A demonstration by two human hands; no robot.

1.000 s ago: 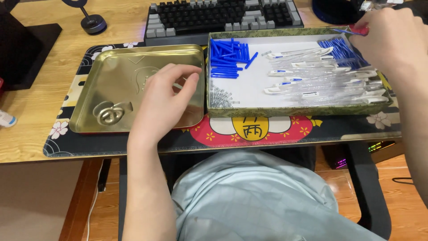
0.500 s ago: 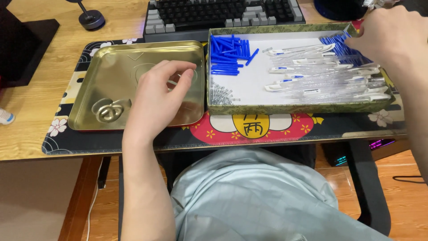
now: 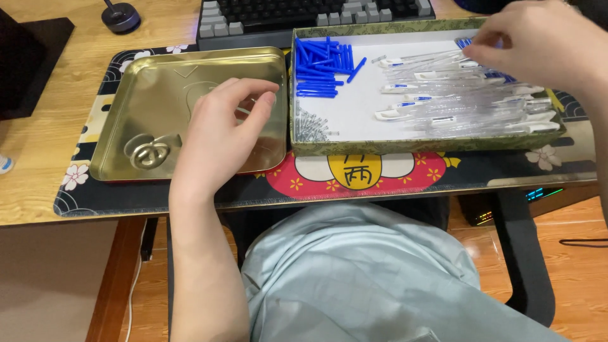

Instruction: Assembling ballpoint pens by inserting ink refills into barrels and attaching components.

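My left hand (image 3: 225, 130) rests on the right part of a shallow gold metal tray (image 3: 145, 88), fingers loosely curled and apart, with nothing in it. My right hand (image 3: 544, 44) hovers over the far right corner of a green-rimmed box (image 3: 380, 147) with a white floor. Its fingertips are bunched just above some small blue pieces, and whether they pinch anything is hidden. In the box lie a pile of blue pen caps (image 3: 323, 66) at the left and several clear pen barrels (image 3: 468, 104) with white ends at the right.
Tray and box sit on a patterned desk mat (image 3: 354, 174) on a wooden desk. A keyboard (image 3: 316, 12) lies behind them, with a round black base (image 3: 120, 16) at the far left. A dark flat object (image 3: 25, 63) is at the left edge.
My right hand has come down and left toward the box's far right corner. The left hand has stayed on the gold tray.
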